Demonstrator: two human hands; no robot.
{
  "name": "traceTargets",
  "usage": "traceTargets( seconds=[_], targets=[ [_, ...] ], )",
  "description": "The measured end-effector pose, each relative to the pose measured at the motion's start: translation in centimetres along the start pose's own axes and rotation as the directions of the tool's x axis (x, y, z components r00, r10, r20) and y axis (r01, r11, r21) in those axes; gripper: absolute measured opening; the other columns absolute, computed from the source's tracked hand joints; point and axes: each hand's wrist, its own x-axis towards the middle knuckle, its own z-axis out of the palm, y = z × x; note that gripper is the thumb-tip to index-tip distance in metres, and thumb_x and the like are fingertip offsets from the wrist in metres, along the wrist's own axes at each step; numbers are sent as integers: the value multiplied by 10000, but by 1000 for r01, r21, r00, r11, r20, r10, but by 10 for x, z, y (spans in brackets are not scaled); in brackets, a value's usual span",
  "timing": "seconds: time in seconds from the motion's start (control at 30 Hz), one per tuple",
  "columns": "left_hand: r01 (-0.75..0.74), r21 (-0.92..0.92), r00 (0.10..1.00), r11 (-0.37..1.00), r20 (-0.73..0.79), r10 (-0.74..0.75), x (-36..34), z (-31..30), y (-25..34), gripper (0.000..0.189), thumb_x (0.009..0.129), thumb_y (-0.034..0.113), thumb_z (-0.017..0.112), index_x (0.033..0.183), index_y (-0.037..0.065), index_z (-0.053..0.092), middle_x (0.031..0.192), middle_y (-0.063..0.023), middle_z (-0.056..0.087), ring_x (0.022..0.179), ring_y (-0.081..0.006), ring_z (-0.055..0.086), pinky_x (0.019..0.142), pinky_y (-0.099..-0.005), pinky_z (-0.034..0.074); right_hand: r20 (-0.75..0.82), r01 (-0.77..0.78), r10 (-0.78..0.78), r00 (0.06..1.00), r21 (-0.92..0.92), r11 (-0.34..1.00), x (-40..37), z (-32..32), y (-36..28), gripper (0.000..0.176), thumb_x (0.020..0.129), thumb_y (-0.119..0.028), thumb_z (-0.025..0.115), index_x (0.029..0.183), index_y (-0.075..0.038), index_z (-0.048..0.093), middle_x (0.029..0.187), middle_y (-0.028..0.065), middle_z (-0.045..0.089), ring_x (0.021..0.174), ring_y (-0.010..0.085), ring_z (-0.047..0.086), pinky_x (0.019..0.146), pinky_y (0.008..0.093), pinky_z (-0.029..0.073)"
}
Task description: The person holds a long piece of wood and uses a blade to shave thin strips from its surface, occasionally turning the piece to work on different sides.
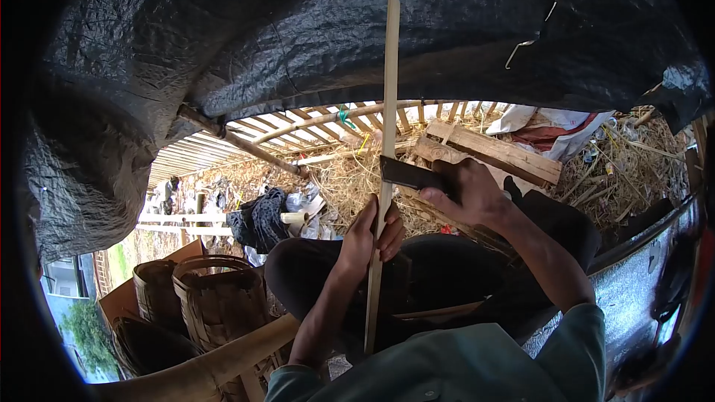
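Note:
A long, pale bamboo strip (390, 74) stands nearly upright in front of me, its lower end near my lap. My left hand (370, 234) is wrapped round the strip below its middle. In my right hand (473, 192) is a dark, broad-bladed knife (410, 174), gripped by the handle, which my fingers mostly hide. The blade's end lies across the strip, just above my left hand, and appears to touch it.
Woven baskets (220, 298) stand at lower left beside a thick bamboo pole (216, 357). Wooden planks (491, 152) lie on straw ahead, near a white sack (551, 130). A black tarp (313, 37) hangs low overhead, with a slatted bamboo fence (298, 126) beneath it.

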Motion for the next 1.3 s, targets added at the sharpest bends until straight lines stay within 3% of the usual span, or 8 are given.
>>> traceTargets(
  seconds=[0.13, 0.43, 0.67, 0.73, 0.8, 0.9, 1.13, 1.3],
  targets=[
    [103, 174, 991, 979, -105, -86, -3, 19, 6, 434, 987, 429, 217, 765, 107, 403, 515, 36, 279, 375, -97, 296, 374, -243, 288, -106, 226, -235, 966, -86, 970, 1, 18, 2, 551, 825, -559, 574, 734, -15, 578, 517, 152, 557, 494, 334, 603, 489, 417, 477],
    [177, 317, 924, 932, -379, -47, 3, 26, -18, 442, 993, 355, 159, 713, 109, 396, 547, 33, 289, 401, -94, 266, 367, -241, 251, -34, 240, -248, 968, -165, 957, -1, 34, -3, 645, 808, -625, 538, 769, 16, 595, 518, 173, 575, 488, 317, 627, 477, 387, 507],
    [129, 220, 951, 967, -304, -58, 5, 22, -15, 452, 988, 491, 224, 778, 128, 391, 543, 49, 261, 417, -67, 253, 380, -225, 210, 13, 17, -16, 1000, -75, 997, 26, 30, 14, 717, 843, -664, 439, 797, 27, 622, 517, 175, 576, 526, 339, 639, 503, 420, 517],
    [137, 250, 966, 959, -249, -73, 2, 23, -21, 471, 974, 535, 233, 801, 127, 390, 532, 49, 256, 401, -64, 239, 367, -225, 212, -58, -230, 224, 973, -121, 966, 53, 4, 30, 718, 861, -659, 409, 793, 15, 644, 533, 177, 590, 572, 357, 649, 542, 431, 530],
    [153, 267, 975, 951, -197, -102, -4, 35, -25, 486, 970, 548, 214, 793, 129, 385, 523, 52, 249, 379, -61, 230, 350, -226, 222, -213, -219, 233, 949, 86, 972, 69, -31, 34, 724, 869, -652, 403, 805, 22, 659, 539, 179, 597, 594, 365, 653, 568, 420, 539],
    [155, 228, 984, 961, -126, -128, -5, 35, -19, 507, 969, 547, 193, 794, 118, 398, 518, 43, 266, 380, -70, 246, 359, -224, 234, -290, -275, 250, 924, -50, 960, 64, -41, 28, 641, 935, -537, 390, 727, 17, 637, 500, 161, 533, 506, 331, 592, 512, 435, 463],
    [-24, 261, 998, 965, -56, 40, 1, 9, -15, 472, 992, 463, 228, 914, 73, 483, 614, -38, 485, 452, -96, 419, 432, -231, 340, -55, -64, 54, 997, -187, 980, 28, -9, 5, 640, 864, -611, 463, 843, 5, 634, 603, 182, 597, 646, 374, 631, 659, 447, 508],
    [1, 467, 989, 884, -129, 68, 3, 5, -5, 373, 944, 365, 470, 871, 1, 507, 744, -164, 579, 570, -183, 575, 543, -281, 460, -26, 68, -72, 997, -133, 989, 16, 19, -4, 730, 839, -687, 421, 875, 7, 647, 575, 192, 597, 605, 351, 654, 617, 434, 534]
  ],
)
